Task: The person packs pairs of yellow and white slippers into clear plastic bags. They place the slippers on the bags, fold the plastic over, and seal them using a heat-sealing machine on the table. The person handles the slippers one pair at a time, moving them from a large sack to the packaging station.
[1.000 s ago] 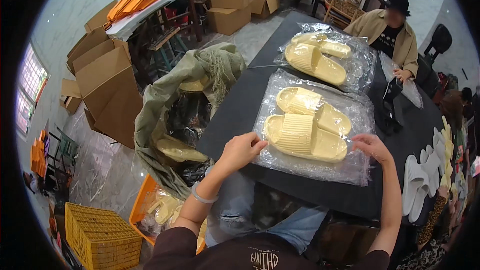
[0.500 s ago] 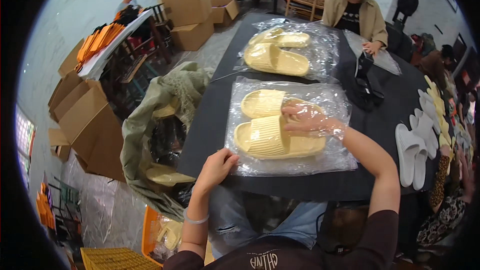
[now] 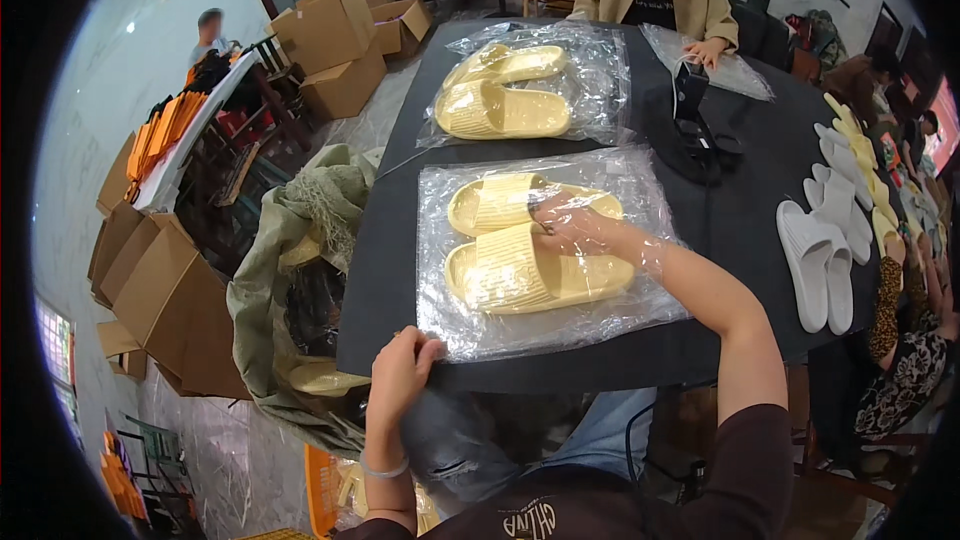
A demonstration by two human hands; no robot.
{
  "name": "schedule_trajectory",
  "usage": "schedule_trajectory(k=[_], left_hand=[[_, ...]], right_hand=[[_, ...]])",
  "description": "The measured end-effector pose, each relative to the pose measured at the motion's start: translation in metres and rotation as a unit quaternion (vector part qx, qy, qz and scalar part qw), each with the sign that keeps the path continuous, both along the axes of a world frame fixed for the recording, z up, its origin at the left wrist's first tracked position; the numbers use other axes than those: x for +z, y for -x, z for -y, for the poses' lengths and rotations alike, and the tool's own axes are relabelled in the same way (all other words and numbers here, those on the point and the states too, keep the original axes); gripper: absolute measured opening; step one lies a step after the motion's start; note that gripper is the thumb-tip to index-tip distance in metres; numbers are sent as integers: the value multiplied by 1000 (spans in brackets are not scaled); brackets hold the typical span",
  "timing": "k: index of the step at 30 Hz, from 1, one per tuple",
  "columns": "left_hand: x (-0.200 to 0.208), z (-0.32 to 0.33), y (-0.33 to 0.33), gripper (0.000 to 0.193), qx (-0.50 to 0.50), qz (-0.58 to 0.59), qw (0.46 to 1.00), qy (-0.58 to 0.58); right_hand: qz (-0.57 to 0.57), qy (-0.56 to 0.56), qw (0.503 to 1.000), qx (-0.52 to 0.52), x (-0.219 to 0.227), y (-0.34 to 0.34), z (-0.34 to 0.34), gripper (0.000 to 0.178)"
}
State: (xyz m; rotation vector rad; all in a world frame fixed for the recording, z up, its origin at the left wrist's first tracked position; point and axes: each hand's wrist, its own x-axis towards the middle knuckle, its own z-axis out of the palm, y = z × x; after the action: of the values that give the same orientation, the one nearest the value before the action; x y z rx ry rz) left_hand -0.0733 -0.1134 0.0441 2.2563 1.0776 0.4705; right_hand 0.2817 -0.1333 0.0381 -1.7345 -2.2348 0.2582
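A pair of pale yellow ribbed slippers (image 3: 498, 265) lies side by side in a clear plastic bag (image 3: 445, 335) on the black-covered table. My right hand (image 3: 572, 225) reaches inside the bag from its right side. It is bent over the inner edges of both slippers, just behind their straps, with its fingertips partly hidden. My left hand (image 3: 402, 372) is closed at the table's front edge, with its thumb at the bag's near left corner. A second bagged pair of yellow slippers (image 3: 510, 112) lies beyond.
A green woven sack (image 3: 262, 290) stands left of the table (image 3: 390, 230), near cardboard boxes (image 3: 165, 305). An orange crate (image 3: 320, 485) sits below. White slippers (image 3: 815, 265) line the right side. Opposite, a person's hand (image 3: 708, 50) is near a black device (image 3: 690, 90).
My right hand's fingers have gone from spread over the slippers to bent in behind the straps. My left hand remains at the bag's corner. The whole view has shifted.
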Motion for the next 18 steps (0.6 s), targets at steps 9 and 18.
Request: schedule_trajectory(k=[9, 18], left_hand=[[13, -12, -32, 63, -120, -9, 986, -120], [-17, -14, -31, 78, -174, -214, 953, -128]], right_hand=[[17, -72, 997, 24, 6, 10, 3, 27], [284, -118, 951, 38, -17, -55, 37, 21]])
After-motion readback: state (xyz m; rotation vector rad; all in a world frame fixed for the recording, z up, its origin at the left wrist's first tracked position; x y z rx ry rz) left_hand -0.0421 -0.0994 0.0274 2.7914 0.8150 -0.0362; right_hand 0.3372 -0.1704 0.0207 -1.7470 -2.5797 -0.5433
